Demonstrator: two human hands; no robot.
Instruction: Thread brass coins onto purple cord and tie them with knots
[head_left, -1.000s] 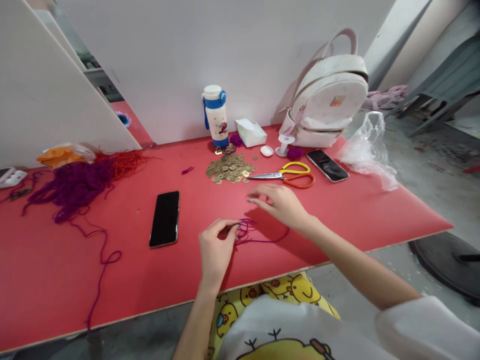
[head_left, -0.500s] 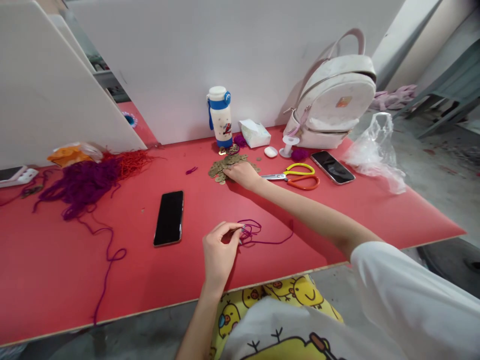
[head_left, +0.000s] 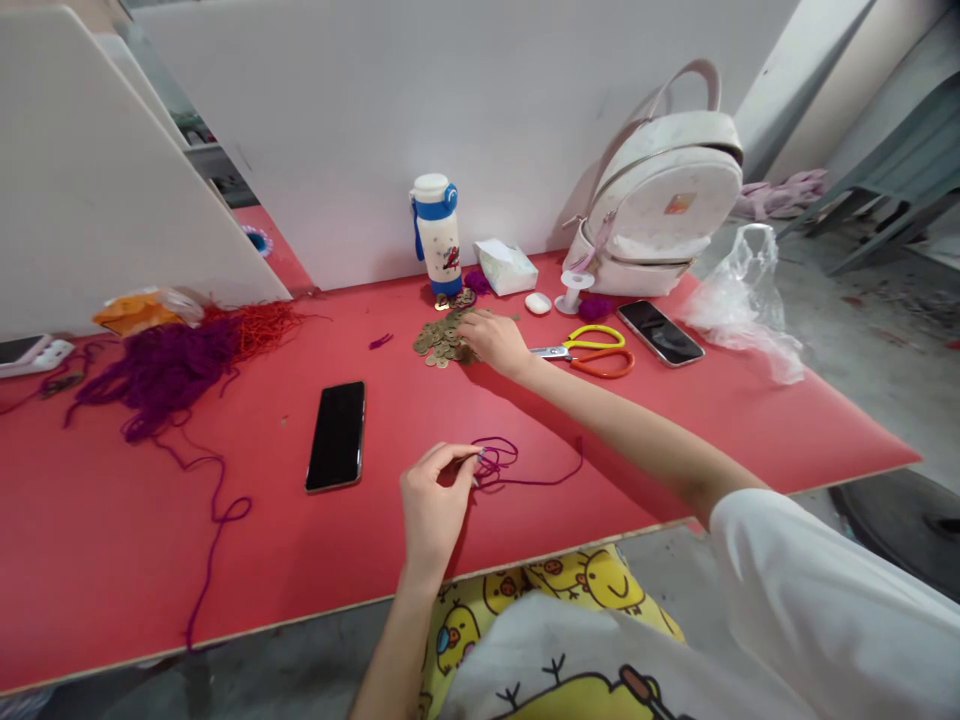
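My left hand [head_left: 433,500], near the front of the red table, pinches purple yarn [head_left: 496,465] between thumb and fingertips. The yarn lies in loose loops beside the fingers, one end trailing right. Farther back, my right hand [head_left: 495,342] rests with bent fingers on the right side of a pile of brass-coloured coins with holes [head_left: 439,340]. Its fingertips are hidden, so what they hold does not show. Scissors [head_left: 600,352] with one yellow and one orange handle lie just right of that hand, partly behind the wrist.
A phone [head_left: 336,436] lies left of my left hand, another phone [head_left: 660,333] at right. Behind stand a bottle [head_left: 439,240], tissue pack [head_left: 506,268], white spool [head_left: 574,292] and backpack [head_left: 667,205]. A plastic bag [head_left: 750,310] lies right; a purple yarn heap [head_left: 169,370] left.
My right hand has shifted slightly to the right over the coins, uncovering more of the pile. My left hand keeps its pinch on the yarn. The view has moved a little.
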